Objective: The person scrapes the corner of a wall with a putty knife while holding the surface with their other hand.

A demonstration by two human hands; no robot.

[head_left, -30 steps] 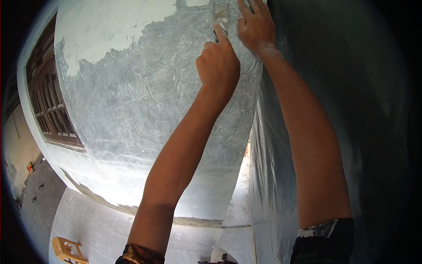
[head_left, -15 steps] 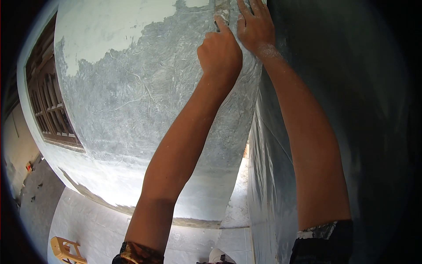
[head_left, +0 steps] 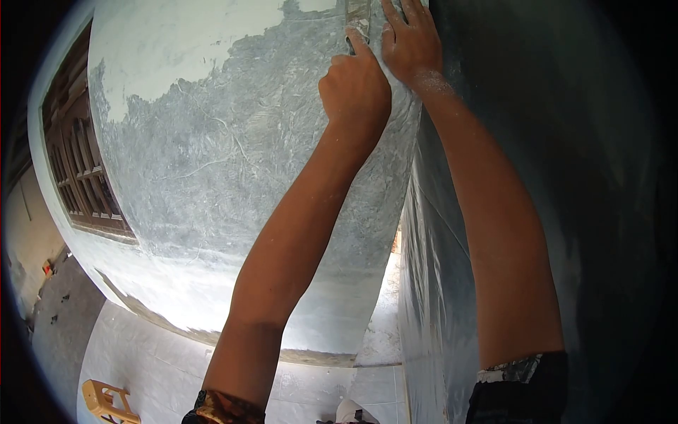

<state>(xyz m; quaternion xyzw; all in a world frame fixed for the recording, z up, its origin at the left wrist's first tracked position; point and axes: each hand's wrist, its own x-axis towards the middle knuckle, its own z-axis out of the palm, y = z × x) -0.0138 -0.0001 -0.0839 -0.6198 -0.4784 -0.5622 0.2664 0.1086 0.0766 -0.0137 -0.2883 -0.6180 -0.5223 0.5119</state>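
Observation:
My left hand (head_left: pixel 357 92) is closed around a putty knife (head_left: pixel 358 15) near the top of the view. Its index finger stretches along the blade, which lies against the wall (head_left: pixel 212 155); most of the handle is hidden in the fist. Beside it, my right hand (head_left: pixel 413 46) rests with fingers extended at the wall's right-hand edge, white dust on the fingers and wrist. The wall is rough, patchy grey, with a smoother pale coat at the upper left and along the bottom.
Clear plastic sheeting (head_left: pixel 424 283) hangs right of the wall edge, near a dark surface (head_left: pixel 551 141). A brown wooden window (head_left: pixel 85 169) is set in the wall at left. A yellow-orange stool (head_left: pixel 106 401) stands on the pale covered floor (head_left: pixel 155 353).
My left hand and forearm have shifted very slightly to the right, with the putty knife still held. My right hand stays almost where it was.

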